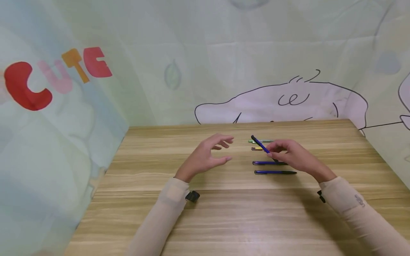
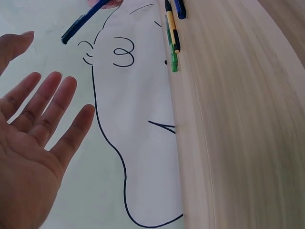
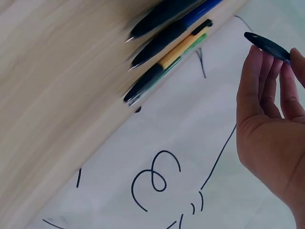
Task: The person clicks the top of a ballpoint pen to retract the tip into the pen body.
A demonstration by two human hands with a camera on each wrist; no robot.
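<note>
My right hand (image 1: 289, 154) pinches a blue pen (image 1: 260, 144) between thumb and fingertips, held slantwise above the table. The pen's dark tip end (image 3: 268, 46) shows at the fingertips in the right wrist view. To the left, my left hand (image 1: 208, 154) hovers with fingers spread and nothing in them; its palm (image 2: 28, 162) shows in the left wrist view. Below the held pen lie two blue pens, a nearer one (image 1: 272, 172) and a farther one (image 1: 264, 163). Behind them are a yellow pen (image 1: 256, 148) and a green pen (image 1: 253, 141), partly covered by the held pen.
The pens lie roughly parallel on a wood-grain table (image 1: 224, 213). A printed cloth (image 1: 208, 71) with a cartoon drawing hangs along the table's back edge and its left side. Dark wrist cameras, such as the left one (image 1: 193, 196), sit under both cuffs.
</note>
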